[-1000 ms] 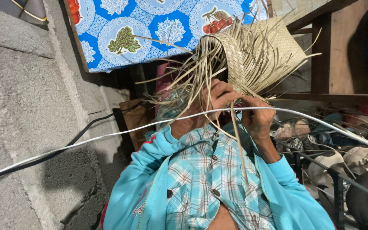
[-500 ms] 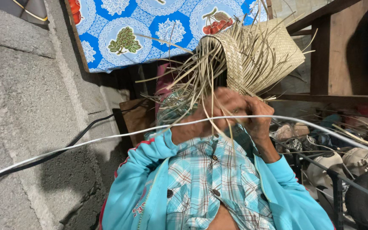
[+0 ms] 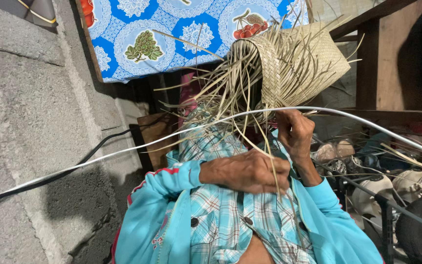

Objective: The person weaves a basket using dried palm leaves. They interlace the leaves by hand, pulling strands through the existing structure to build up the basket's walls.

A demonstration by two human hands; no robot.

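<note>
A half-woven palm-leaf basket (image 3: pixel 299 63) with several loose strands (image 3: pixel 221 98) hanging from its rim is held up in front of my chest. My left hand (image 3: pixel 245 171), coming out of a turquoise sleeve, is closed on a few long strands low over my plaid shirt. My right hand (image 3: pixel 294 132) is higher, just under the basket's rim, with its fingers pinching strands there. The basket's opening faces left and down.
A white cable (image 3: pixel 123 151) and a black cable (image 3: pixel 50 178) cross the view over a grey concrete floor (image 3: pixel 25 98). A blue flowered cloth (image 3: pixel 172 34) covers a table at the top. Wooden furniture (image 3: pixel 391 63) and cluttered items (image 3: pixel 391 186) stand at right.
My left hand has dropped from beside the basket's rim down to my chest, drawing strands with it. The right hand stays near the rim.
</note>
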